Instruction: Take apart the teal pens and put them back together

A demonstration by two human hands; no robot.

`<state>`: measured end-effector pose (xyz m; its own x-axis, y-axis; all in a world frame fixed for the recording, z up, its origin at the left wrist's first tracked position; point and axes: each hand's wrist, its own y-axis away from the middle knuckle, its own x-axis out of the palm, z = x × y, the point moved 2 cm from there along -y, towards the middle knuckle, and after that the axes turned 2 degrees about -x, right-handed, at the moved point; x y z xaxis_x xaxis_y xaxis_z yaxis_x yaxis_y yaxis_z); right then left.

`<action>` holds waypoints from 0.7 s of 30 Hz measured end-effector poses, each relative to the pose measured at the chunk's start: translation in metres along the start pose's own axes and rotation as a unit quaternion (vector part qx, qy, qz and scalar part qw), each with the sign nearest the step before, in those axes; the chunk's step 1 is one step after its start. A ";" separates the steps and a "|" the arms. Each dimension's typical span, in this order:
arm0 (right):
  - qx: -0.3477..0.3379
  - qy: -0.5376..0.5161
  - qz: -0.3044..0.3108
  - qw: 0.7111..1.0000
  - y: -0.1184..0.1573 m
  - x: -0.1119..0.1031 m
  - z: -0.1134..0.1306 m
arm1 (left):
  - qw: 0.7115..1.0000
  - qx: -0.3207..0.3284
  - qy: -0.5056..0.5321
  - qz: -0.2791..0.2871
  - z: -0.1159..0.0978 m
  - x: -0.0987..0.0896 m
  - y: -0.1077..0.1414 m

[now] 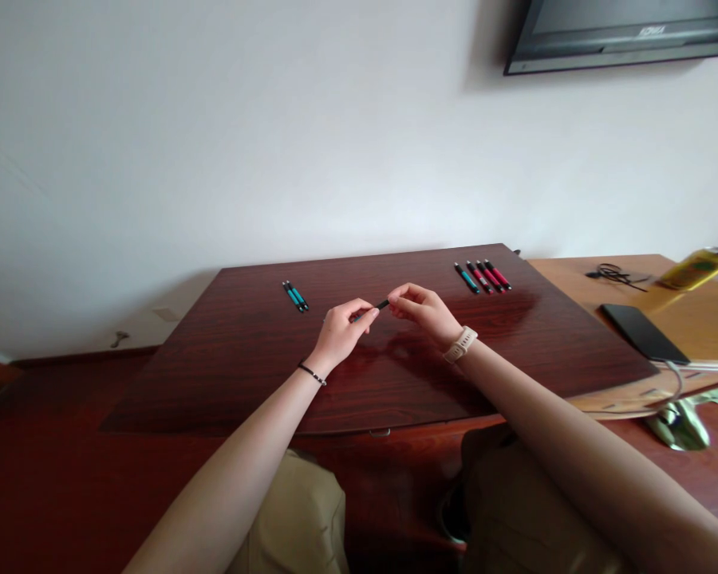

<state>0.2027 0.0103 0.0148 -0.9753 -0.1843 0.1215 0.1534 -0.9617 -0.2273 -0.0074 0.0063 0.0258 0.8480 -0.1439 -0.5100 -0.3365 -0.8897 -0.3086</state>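
Tabletop below; my left hand pinches a pen, right hand apparently its end. Likely working that end; next needs alignment.

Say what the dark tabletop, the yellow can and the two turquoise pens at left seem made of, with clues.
Turquoise pens: probably plastic, smooth; evenly coloured barrels, though small in view.
Tabletop: wood or wood-look laminate, polished; streaky grain, soft reflections.
Yellow can: likely metal, glossy; bright highlights, silvery top.

From the person's head, the camera faces forward and down at the nearby table.
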 end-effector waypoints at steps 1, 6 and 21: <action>-0.007 0.019 0.006 1.000 -0.001 -0.001 0.001 | 1.000 0.007 -0.014 0.006 0.000 0.000 0.001; -0.032 0.133 0.010 0.991 -0.004 -0.006 -0.005 | 0.998 0.031 -0.060 0.006 0.005 0.001 0.002; -0.053 0.158 0.075 0.983 0.000 -0.001 -0.005 | 0.992 0.067 -0.106 0.006 0.003 -0.004 0.001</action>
<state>0.2027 0.0115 0.0101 -0.9461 -0.2345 -0.2236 0.2987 -0.8986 -0.3213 -0.0125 0.0071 0.0249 0.7429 -0.0471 -0.6677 -0.4101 -0.8205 -0.3983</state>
